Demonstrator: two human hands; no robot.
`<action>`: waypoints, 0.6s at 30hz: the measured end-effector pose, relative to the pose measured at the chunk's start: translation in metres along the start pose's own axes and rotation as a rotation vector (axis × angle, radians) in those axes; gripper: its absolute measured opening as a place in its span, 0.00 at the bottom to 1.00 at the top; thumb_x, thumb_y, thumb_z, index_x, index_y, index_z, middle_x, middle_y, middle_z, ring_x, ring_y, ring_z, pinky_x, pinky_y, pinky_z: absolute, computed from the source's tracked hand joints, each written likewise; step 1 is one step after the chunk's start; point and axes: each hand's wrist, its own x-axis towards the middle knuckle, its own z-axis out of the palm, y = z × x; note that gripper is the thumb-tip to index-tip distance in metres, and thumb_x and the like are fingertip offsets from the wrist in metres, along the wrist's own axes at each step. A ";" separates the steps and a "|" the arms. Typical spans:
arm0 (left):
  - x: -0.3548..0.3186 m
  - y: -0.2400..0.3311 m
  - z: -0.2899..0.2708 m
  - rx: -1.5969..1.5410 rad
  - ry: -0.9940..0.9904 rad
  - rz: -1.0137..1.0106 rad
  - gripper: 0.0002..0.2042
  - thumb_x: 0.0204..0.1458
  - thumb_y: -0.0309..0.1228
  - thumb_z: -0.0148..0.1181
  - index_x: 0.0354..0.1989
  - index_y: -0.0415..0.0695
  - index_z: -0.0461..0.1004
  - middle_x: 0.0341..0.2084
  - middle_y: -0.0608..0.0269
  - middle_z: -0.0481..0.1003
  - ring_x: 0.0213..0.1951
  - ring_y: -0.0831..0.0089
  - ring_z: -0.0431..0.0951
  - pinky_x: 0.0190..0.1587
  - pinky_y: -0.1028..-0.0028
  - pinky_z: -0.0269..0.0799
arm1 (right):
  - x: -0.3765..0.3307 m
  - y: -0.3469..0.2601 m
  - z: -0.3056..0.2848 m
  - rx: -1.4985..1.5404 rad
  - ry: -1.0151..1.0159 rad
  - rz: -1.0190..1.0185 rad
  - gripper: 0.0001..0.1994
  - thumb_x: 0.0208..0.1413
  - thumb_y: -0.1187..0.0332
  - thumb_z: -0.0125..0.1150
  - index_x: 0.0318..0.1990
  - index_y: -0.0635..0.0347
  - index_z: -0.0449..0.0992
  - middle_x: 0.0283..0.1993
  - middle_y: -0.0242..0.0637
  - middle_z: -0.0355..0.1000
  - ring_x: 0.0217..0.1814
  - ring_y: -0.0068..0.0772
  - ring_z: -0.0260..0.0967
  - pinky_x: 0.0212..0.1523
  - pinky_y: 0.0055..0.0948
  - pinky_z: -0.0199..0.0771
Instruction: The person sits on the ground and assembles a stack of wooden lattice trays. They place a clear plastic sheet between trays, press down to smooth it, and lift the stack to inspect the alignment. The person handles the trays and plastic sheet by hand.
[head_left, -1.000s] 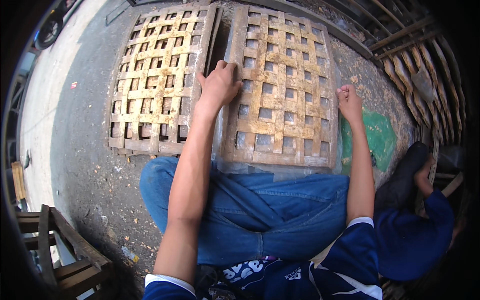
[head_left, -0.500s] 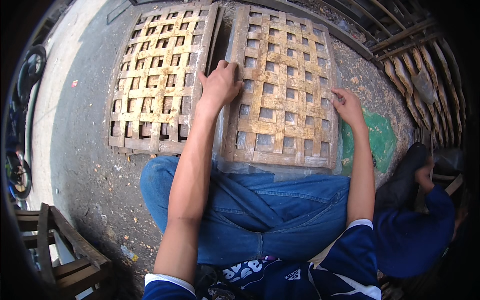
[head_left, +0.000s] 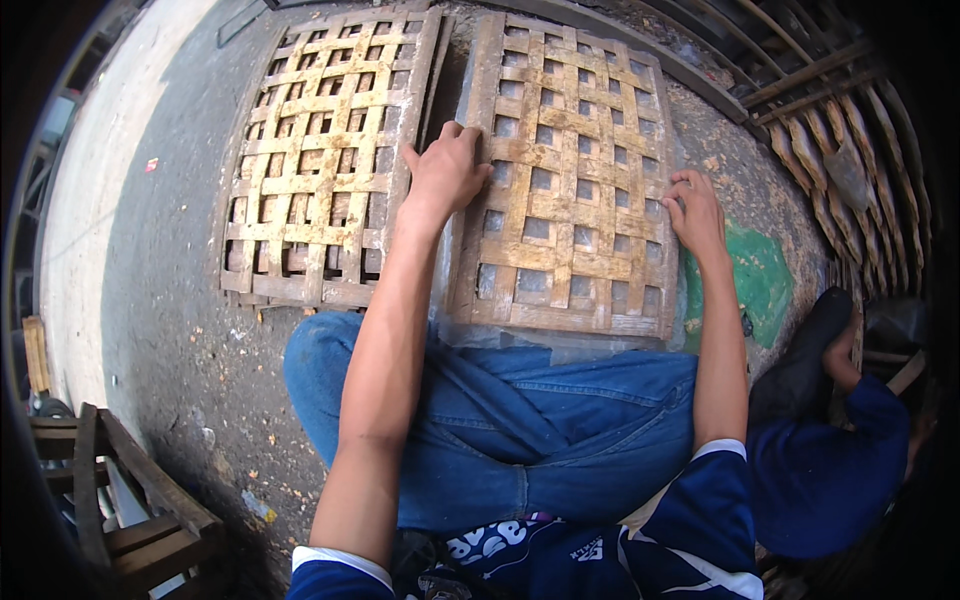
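Left hand point(head_left: 447, 172) lies palm-down, fingers spread, on the left edge strip of the square tan woven-bamboo lattice panel point(head_left: 565, 180) that sits on the ground just past the person's knees; flat press, not clamped round anything. Same spot as 1 s ago, so it acts as the anchor.

Right hand point(head_left: 695, 212) is what changed: 1 s ago it was a loose fist at the panel's right edge, now the fingers are uncurled and the fingertips pinch at a strip on that right edge. Whether the pinch actually closes on the strip, cannot tell; fingers hide the contact.

Judgement: work has moved from steadying to fingering or adjusting 1 edge strip, with the panel itself not shifted.

Left of the left hand, just beside it, a 2nd woven-bamboo lattice panel point(head_left: 325, 160), untouched. Right of the right hand, a green painted patch on the concrete point(head_left: 755, 280). Further right, another person's hand point(head_left: 838, 352) in a blue sleeve, apart from the panel.
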 end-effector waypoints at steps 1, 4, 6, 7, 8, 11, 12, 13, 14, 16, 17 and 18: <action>0.000 -0.001 0.002 -0.019 0.035 0.016 0.28 0.55 0.39 0.65 0.64 0.49 0.66 0.61 0.56 0.67 0.58 0.56 0.75 0.65 0.31 0.46 | 0.000 0.000 0.001 0.009 0.010 -0.026 0.05 0.52 0.72 0.65 0.33 0.63 0.78 0.50 0.41 0.73 0.54 0.47 0.68 0.53 0.41 0.70; 0.000 -0.005 0.009 -0.053 0.114 0.047 0.24 0.54 0.36 0.66 0.59 0.47 0.70 0.57 0.53 0.69 0.53 0.54 0.78 0.63 0.25 0.42 | 0.002 0.001 0.006 0.016 0.020 -0.029 0.05 0.55 0.73 0.61 0.37 0.64 0.76 0.49 0.44 0.73 0.54 0.49 0.69 0.54 0.42 0.69; 0.001 -0.003 0.011 -0.052 0.124 0.052 0.24 0.54 0.36 0.66 0.59 0.47 0.70 0.57 0.53 0.69 0.53 0.53 0.78 0.63 0.25 0.43 | 0.002 0.011 0.012 0.036 0.066 0.014 0.05 0.56 0.73 0.60 0.39 0.62 0.75 0.47 0.44 0.73 0.51 0.48 0.70 0.51 0.42 0.71; 0.001 -0.004 0.011 -0.049 0.119 0.050 0.24 0.54 0.36 0.66 0.59 0.47 0.70 0.57 0.53 0.69 0.53 0.53 0.78 0.63 0.25 0.43 | 0.001 0.016 0.015 0.047 0.090 0.036 0.05 0.57 0.74 0.59 0.40 0.62 0.75 0.47 0.43 0.73 0.50 0.48 0.71 0.50 0.43 0.71; 0.001 -0.004 0.010 -0.045 0.114 0.047 0.24 0.54 0.36 0.66 0.59 0.47 0.70 0.57 0.53 0.69 0.53 0.53 0.78 0.62 0.25 0.43 | 0.001 0.020 0.016 0.069 0.105 0.088 0.05 0.57 0.74 0.59 0.40 0.62 0.75 0.46 0.44 0.73 0.49 0.48 0.72 0.49 0.43 0.72; 0.001 -0.002 0.005 -0.007 0.036 0.008 0.27 0.55 0.39 0.65 0.63 0.49 0.67 0.61 0.56 0.67 0.57 0.56 0.75 0.64 0.30 0.45 | 0.000 0.035 0.017 0.207 0.121 0.294 0.06 0.57 0.75 0.58 0.41 0.62 0.75 0.44 0.44 0.75 0.45 0.46 0.74 0.48 0.41 0.73; 0.001 0.001 0.002 0.009 -0.003 -0.007 0.29 0.56 0.41 0.64 0.66 0.50 0.65 0.62 0.57 0.66 0.59 0.57 0.73 0.65 0.32 0.46 | -0.001 0.043 0.017 0.301 0.105 0.393 0.06 0.57 0.75 0.58 0.41 0.62 0.75 0.42 0.43 0.75 0.43 0.45 0.75 0.47 0.39 0.74; 0.002 0.002 0.001 0.011 0.001 -0.007 0.29 0.56 0.41 0.64 0.66 0.50 0.65 0.62 0.57 0.67 0.59 0.57 0.73 0.66 0.33 0.46 | -0.002 0.052 0.016 0.396 0.089 0.493 0.06 0.57 0.76 0.58 0.42 0.62 0.75 0.40 0.42 0.76 0.41 0.43 0.76 0.46 0.37 0.75; 0.001 0.000 0.001 0.014 0.000 -0.013 0.29 0.56 0.41 0.64 0.66 0.50 0.65 0.62 0.57 0.67 0.59 0.57 0.73 0.66 0.33 0.47 | -0.004 0.055 0.016 0.254 0.091 0.465 0.07 0.57 0.75 0.59 0.43 0.61 0.75 0.40 0.41 0.77 0.42 0.39 0.76 0.46 0.36 0.75; 0.000 -0.002 0.000 0.018 -0.001 -0.018 0.29 0.56 0.41 0.64 0.66 0.50 0.65 0.62 0.58 0.67 0.59 0.57 0.74 0.66 0.34 0.47 | -0.008 0.063 0.014 -0.029 0.095 0.406 0.09 0.57 0.74 0.60 0.45 0.61 0.76 0.39 0.38 0.78 0.42 0.32 0.76 0.47 0.33 0.75; 0.000 -0.001 0.000 0.016 -0.004 -0.012 0.29 0.56 0.41 0.64 0.66 0.50 0.65 0.62 0.58 0.67 0.59 0.57 0.74 0.66 0.35 0.47 | -0.013 0.073 0.015 -0.049 0.116 0.419 0.11 0.57 0.73 0.62 0.47 0.60 0.76 0.43 0.38 0.78 0.43 0.34 0.77 0.47 0.34 0.76; 0.002 0.002 0.000 0.012 -0.003 0.000 0.29 0.56 0.41 0.64 0.66 0.50 0.65 0.62 0.58 0.67 0.59 0.57 0.74 0.66 0.35 0.48 | -0.017 0.084 0.013 -0.074 0.142 0.434 0.13 0.57 0.71 0.63 0.49 0.59 0.76 0.46 0.39 0.78 0.45 0.36 0.77 0.48 0.35 0.76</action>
